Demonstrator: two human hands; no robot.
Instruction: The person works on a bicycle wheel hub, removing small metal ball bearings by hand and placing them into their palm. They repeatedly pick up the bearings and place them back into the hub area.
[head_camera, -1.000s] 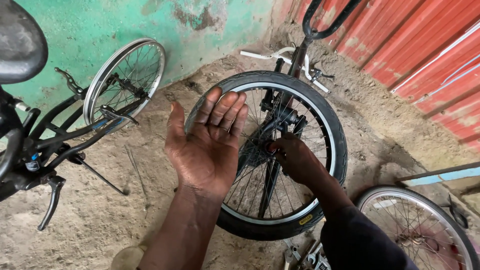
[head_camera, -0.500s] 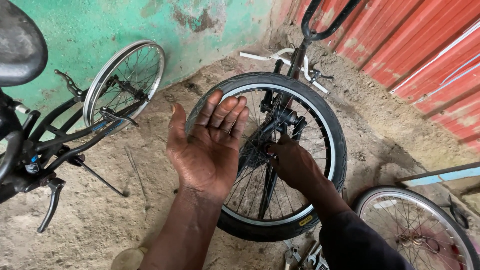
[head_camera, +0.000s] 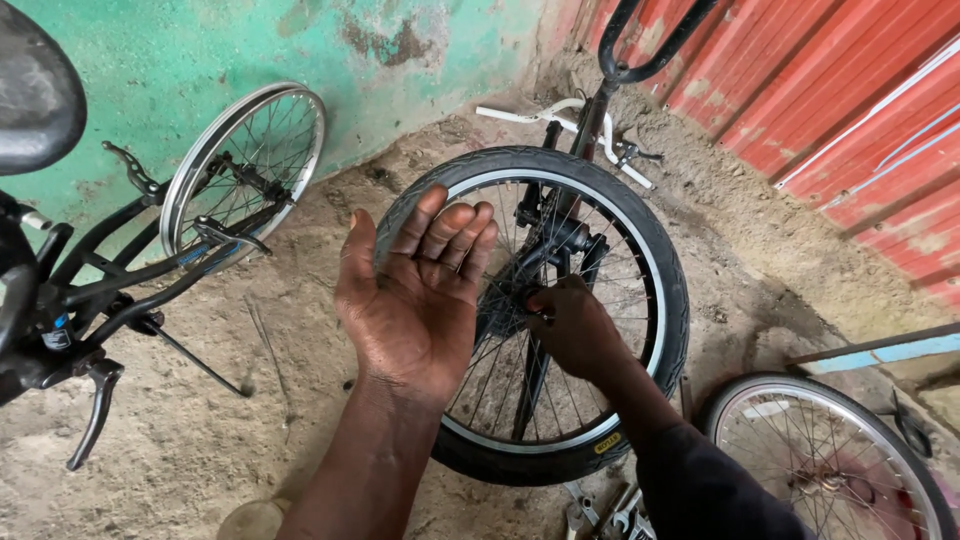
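A bicycle wheel with a black tyre (head_camera: 640, 240) stands upright in front of me, held in an upturned bike's fork. My left hand (head_camera: 415, 295) is raised palm up in front of the tyre's left side, fingers loosely together, holding nothing. My right hand (head_camera: 575, 330) reaches between the spokes and is closed around the hub (head_camera: 520, 300) at the wheel's centre. The white handlebars (head_camera: 570, 125) rest on the dirt beyond the wheel.
A bare-rimmed wheel (head_camera: 245, 165) of a black bicycle frame (head_camera: 120, 290) leans by the green wall at left, with a black saddle (head_camera: 35, 90) top left. Another spoked wheel (head_camera: 830, 460) lies at bottom right. Wrenches (head_camera: 600, 510) lie on the ground. Red corrugated sheeting (head_camera: 850, 90) is at right.
My left hand has dropped slightly away from the tyre and its fingers have curled a little. My right hand stays at the hub.
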